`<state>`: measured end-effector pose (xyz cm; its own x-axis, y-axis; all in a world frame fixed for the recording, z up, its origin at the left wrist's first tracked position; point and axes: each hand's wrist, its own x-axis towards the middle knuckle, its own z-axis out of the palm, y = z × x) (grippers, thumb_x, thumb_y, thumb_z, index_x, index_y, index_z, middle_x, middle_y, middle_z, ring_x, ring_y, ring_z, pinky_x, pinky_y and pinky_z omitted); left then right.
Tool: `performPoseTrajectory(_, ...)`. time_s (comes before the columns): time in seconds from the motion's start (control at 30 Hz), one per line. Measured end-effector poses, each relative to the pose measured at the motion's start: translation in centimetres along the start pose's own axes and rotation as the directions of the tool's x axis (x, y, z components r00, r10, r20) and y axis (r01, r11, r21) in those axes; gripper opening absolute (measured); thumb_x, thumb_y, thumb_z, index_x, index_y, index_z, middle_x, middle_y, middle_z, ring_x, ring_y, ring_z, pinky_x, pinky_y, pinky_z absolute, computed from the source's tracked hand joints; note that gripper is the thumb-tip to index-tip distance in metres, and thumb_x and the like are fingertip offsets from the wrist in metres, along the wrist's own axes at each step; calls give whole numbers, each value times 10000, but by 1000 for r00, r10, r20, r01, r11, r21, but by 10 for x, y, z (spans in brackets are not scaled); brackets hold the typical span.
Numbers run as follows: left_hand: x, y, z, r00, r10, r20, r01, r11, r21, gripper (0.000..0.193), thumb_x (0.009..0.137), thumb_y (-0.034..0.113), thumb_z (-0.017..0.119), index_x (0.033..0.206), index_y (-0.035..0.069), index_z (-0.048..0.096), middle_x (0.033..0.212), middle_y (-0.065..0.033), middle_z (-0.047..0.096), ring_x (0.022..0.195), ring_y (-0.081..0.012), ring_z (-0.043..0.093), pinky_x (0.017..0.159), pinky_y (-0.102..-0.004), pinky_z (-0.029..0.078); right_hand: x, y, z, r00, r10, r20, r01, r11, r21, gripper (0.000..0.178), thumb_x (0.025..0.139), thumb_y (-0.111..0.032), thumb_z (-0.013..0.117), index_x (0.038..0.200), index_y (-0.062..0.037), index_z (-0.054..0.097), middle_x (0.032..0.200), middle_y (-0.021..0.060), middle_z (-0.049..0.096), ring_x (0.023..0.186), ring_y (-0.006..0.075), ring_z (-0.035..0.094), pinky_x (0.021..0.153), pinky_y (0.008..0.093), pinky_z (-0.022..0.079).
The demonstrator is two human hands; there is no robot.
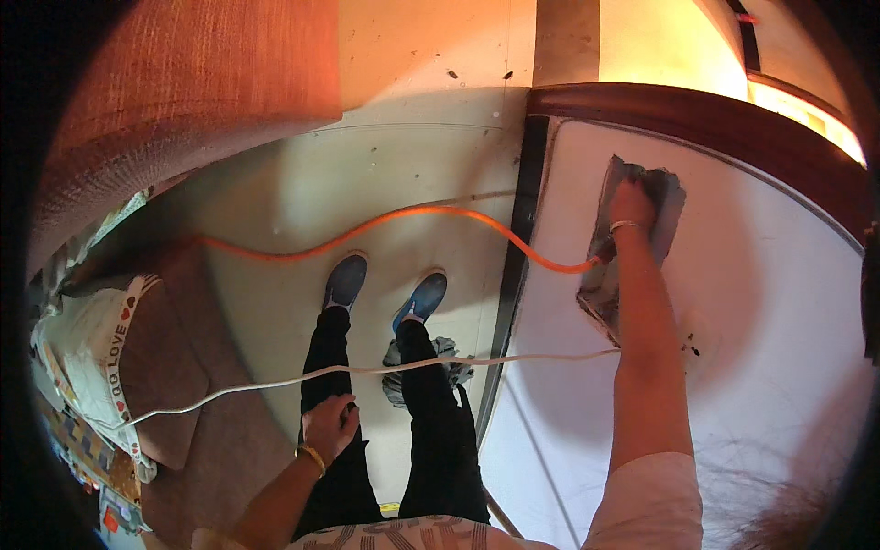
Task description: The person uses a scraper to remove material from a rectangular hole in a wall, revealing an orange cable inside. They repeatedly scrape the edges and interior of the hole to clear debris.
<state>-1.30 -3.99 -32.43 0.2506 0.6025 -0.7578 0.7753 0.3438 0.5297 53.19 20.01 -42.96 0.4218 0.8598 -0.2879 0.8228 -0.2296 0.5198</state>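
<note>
The ragged grey patch (600,298) lay in the white surface (568,403) to the person's right. The right hand (632,203) was over its upper part, arm outstretched, fingers curled; I couldn't tell whether they pinched anything. An orange cord (431,211) ended near that wrist. The left hand (330,426), loosely curled, rested against the left leg (328,371), elbow bent.

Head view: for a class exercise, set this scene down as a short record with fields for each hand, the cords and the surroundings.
Left hand: over black trousers; no held object visible
Right hand: inside the rough-edged grey recess in a white wall; grip unclear
Thick orange cord: runs from the left to the recess
Thin white cable: crosses before the legs toward the recess's lower end
Footwear: two blue shoes
</note>
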Motion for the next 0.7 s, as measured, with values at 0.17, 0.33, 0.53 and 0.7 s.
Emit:
performPoseTrajectory(0.17, -2, 4, -2, 998, -54, 7, 54, 998, 22, 202, 753, 176, 647, 933, 90, 618, 687, -47, 565, 615, -210, 577, 574, -330, 466, -1, -17, -29, 955, -106, 277, 140, 984, -108, 251, 886, -156, 439, 968, -81, 664, 1053, 131, 623, 973, 272, 617, 766, 401, 526)
performPoseTrajectory(0.33, -3, 5, -4, 998, -65, -3, 65, 998, 21, 200, 754, 199, 642, 924, 94, 626, 681, -49, 564, 626, -215, 583, 579, -336, 469, 1, -16, -17, 939, -163, 304, 227, 956, -187, 314, 900, -196, 407, 1065, -66, 641, 1210, 142, 546, 1110, 278, 540, 910, 429, 436)
performPoseTrajectory(0.53, -1, 3, 4, 997, -77, -6, 77, 996, -47, 204, 756, 209, 639, 928, 100, 625, 692, -50, 569, 634, -221, 586, 572, -347, 470, 7, 1, 33, 899, -136, 416, 222, 961, -164, 313, 868, -237, 462, 1089, -102, 637, 1268, 134, 514, 1146, 290, 512, 916, 434, 429)
performPoseTrajectory(0.7, -2, 3, 1, 999, -49, -10, 49, 999, -7, 197, 766, 201, 629, 929, 93, 621, 691, -48, 567, 629, -212, 584, 572, -341, 469, -1, -6, -24, 818, -169, 550, 197, 980, 9, 277, 762, -168, 583, 1020, -94, 652, 1105, 154, 598, 1023, 306, 577, 869, 415, 457)
